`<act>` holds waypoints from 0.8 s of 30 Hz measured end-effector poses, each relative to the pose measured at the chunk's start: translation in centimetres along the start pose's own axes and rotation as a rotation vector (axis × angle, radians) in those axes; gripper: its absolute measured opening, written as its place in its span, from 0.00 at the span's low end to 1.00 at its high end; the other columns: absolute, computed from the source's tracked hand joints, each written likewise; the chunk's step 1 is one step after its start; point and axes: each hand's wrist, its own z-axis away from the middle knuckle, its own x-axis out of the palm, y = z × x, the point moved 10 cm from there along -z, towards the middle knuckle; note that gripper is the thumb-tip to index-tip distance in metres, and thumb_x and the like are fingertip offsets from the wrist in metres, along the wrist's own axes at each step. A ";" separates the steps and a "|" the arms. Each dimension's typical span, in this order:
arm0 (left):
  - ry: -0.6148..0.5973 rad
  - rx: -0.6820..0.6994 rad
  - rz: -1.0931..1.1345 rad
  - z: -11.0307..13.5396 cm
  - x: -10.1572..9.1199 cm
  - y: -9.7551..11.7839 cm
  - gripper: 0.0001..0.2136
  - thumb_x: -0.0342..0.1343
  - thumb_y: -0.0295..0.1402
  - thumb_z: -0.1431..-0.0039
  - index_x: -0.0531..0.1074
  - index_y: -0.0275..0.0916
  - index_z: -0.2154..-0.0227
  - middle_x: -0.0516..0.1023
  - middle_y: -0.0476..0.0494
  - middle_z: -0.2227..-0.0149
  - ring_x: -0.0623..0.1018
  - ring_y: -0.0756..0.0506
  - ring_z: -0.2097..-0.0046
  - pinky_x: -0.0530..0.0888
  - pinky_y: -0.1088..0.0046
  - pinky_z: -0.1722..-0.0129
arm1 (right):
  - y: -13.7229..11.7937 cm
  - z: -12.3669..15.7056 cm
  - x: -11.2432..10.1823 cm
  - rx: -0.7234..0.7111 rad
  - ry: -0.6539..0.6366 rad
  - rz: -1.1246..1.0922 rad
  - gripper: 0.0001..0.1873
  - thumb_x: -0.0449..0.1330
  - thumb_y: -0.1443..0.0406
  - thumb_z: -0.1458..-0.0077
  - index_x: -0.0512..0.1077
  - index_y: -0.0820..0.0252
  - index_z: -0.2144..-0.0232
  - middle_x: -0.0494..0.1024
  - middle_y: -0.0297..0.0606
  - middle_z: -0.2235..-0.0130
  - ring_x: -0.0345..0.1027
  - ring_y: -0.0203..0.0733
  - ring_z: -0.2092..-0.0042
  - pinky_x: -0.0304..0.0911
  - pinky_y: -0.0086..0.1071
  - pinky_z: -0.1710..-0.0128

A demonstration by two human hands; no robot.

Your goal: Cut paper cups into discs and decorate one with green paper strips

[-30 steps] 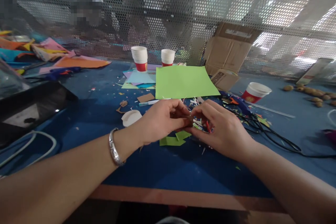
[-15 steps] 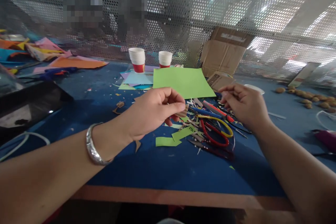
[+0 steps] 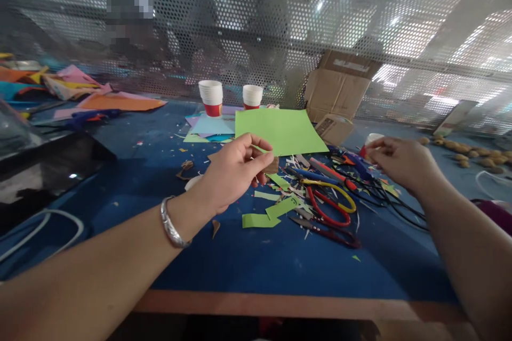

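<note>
My left hand (image 3: pixel 234 170) hovers over the blue table, thumb and fingers pinched on a small brown cardboard piece (image 3: pixel 272 165). My right hand (image 3: pixel 400 162) is off to the right, fingers curled together near a tipped paper cup (image 3: pixel 370 141); whether anything is in them I cannot make out. Between the hands lie red-handled scissors (image 3: pixel 326 208), yellow-handled scissors (image 3: pixel 340 192), green paper scraps (image 3: pixel 268 213) and small clippings. A green paper sheet (image 3: pixel 280 130) lies just beyond.
Two paper cup stacks (image 3: pixel 212 97) (image 3: pixel 253 96) stand behind the sheet. A cardboard box (image 3: pixel 340 90) leans on the perforated screen. Black cables (image 3: pixel 396 200) run right. A dark tablet (image 3: pixel 44 165) and white cable (image 3: pixel 44 224) lie left. Coloured papers (image 3: pixel 100 101) pile far left. People sit behind the screen.
My hands were together over the scraps; the right hand has pulled away to the right, uncovering the scissors, while the left hand has lifted slightly with the cardboard piece.
</note>
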 end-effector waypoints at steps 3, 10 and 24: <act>-0.005 -0.002 0.005 0.1 -0.1 0.1 0.08 0.60 0.30 0.37 0.70 0.37 0.57 0.77 0.48 0.70 0.77 0.52 0.73 0.73 0.76 0.73 | 1.7 0.1 2.3 0.123 -0.183 0.075 0.11 0.68 0.59 0.44 0.78 0.61 0.64 0.81 0.38 0.64 0.74 0.44 0.61 0.69 0.40 0.57; -0.077 0.000 0.087 -0.5 0.1 -0.8 0.08 0.61 0.28 0.40 0.73 0.36 0.58 0.80 0.46 0.67 0.80 0.50 0.67 0.77 0.73 0.65 | 4.3 1.4 5.7 0.407 -0.369 -0.215 0.19 0.61 0.59 0.35 0.71 0.60 0.45 0.75 0.44 0.45 0.74 0.47 0.50 0.73 0.46 0.52; -0.106 -0.014 0.060 -0.6 0.3 -1.1 0.17 0.67 0.28 0.48 0.72 0.37 0.55 0.80 0.45 0.60 0.79 0.49 0.60 0.76 0.70 0.59 | 1.2 1.0 1.0 0.317 -0.204 -1.305 0.03 0.59 0.66 0.49 0.71 0.58 0.70 0.66 0.37 0.71 0.59 0.35 0.74 0.56 0.28 0.82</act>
